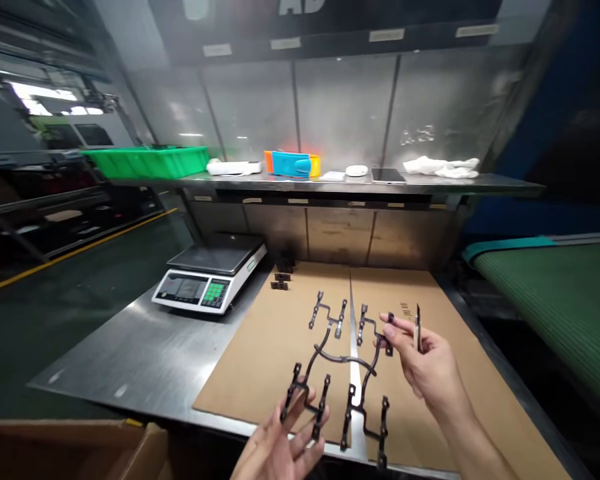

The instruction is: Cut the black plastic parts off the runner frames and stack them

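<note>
A black plastic moulded runner frame, with branches that carry small bar-shaped parts, is held up above the cardboard. My left hand has its fingers around the lower left branch, supporting it from below. My right hand pinches the upper right branch between thumb and fingertips. A slim tool with a dark pointed tip, perhaps a small knife, is also tucked in the right hand and points upward. Several small black parts stand together at the far left of the cardboard sheets.
A digital scale stands left on the metal table. The shelf above bears a green bin, a blue and orange item, a phone-like slab and white cloth. A green conveyor runs right; a carton sits lower left.
</note>
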`<action>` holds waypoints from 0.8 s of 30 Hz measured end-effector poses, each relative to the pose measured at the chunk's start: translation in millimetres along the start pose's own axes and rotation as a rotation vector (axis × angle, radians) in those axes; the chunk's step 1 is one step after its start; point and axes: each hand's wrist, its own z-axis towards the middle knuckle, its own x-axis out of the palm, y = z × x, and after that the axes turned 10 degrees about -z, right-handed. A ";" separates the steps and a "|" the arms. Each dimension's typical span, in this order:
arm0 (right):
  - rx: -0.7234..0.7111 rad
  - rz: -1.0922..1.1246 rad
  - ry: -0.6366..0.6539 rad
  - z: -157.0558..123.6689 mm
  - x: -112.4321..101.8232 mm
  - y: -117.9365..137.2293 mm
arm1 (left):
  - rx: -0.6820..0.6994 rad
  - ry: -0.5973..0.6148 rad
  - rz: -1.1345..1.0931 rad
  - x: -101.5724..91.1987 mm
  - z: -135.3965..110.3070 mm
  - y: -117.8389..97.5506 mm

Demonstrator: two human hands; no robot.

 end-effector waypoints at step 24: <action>-0.309 -0.085 -0.222 128.0 32.7 47.8 | -0.047 0.273 -0.020 132.0 221.4 -26.4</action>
